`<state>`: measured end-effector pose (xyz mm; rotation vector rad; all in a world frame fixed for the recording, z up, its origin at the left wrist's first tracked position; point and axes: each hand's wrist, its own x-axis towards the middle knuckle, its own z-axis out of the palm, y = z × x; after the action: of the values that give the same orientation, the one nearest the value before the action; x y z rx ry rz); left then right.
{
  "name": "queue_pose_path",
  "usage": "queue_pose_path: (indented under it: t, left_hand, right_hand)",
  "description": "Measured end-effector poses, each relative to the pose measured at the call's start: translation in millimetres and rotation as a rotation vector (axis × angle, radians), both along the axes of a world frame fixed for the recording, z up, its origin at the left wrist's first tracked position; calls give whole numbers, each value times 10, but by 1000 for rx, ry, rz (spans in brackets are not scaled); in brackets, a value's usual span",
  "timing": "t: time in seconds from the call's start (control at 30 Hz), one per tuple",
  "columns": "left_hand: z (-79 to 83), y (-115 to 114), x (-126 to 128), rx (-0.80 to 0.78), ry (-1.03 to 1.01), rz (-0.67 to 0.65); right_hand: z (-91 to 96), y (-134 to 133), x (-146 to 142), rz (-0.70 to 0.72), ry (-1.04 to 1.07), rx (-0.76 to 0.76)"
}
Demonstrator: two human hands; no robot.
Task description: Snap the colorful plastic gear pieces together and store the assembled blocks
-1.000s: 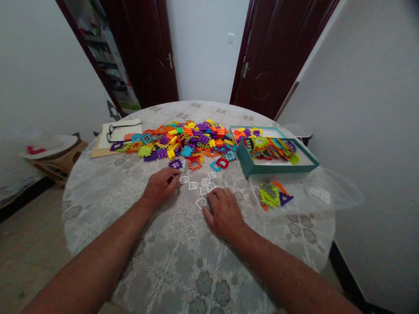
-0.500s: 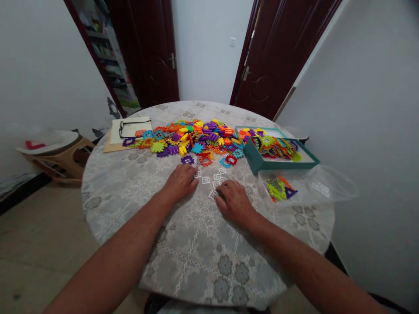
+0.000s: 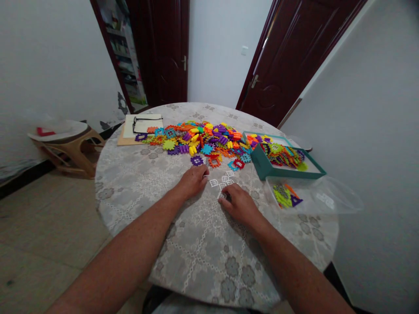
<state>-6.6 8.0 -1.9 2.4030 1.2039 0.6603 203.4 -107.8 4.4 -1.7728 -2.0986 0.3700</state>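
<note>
My left hand (image 3: 194, 180) rests knuckles-up on the round table (image 3: 137, 183), fingers curled, its tips touching a small white window piece at the edge of several white pieces (image 3: 224, 179). My right hand (image 3: 239, 203) lies on the cloth just right of it, fingers bent over another white piece. Beyond both hands spreads a pile of coloured plastic building pieces (image 3: 199, 139).
A teal box (image 3: 263, 165) holding more coloured pieces stands at the right, with a clear plastic bag (image 3: 314, 196) of a few pieces in front of it. Glasses on a notebook (image 3: 141, 124) lie at the far left. A low stool (image 3: 70, 141) stands off the table.
The view has drawn back and swung left, showing more floor and the table's near edge. Both hands stay at the white pieces, closer together.
</note>
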Motion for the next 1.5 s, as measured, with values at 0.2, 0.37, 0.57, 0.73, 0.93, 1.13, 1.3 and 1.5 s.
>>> queue_pose_path:
  t: [0.2, 0.37, 0.57, 0.73, 0.93, 1.13, 1.3, 1.5]
  left_hand:
    - [93, -41, -10, -186, -198, -77]
    - [49, -91, 41, -200, -16, -121]
    - [-15, -107, 108, -28, 152, -116]
    - [29, -107, 125, -10, 174, -113]
    - [31, -91, 155, -35, 153, -109]
    - [66, -110, 161, -74, 144, -89]
    - [84, -112, 151, -70, 190, -100]
    - [131, -117, 157, -72, 151, -73]
  right_hand:
    - [-58, -4, 74, -60, 66, -34]
    - [-71, -14, 123, -45, 136, -24]
    - [-131, 24, 194, -21, 146, 40]
    - [-139, 69, 211, -21, 120, 35]
    - [-73, 212, 254, 27, 110, -15]
    - [67, 425, 279, 131, 25, -124]
    - [81, 470, 263, 87, 54, -155]
    - [88, 361, 241, -3, 94, -100]
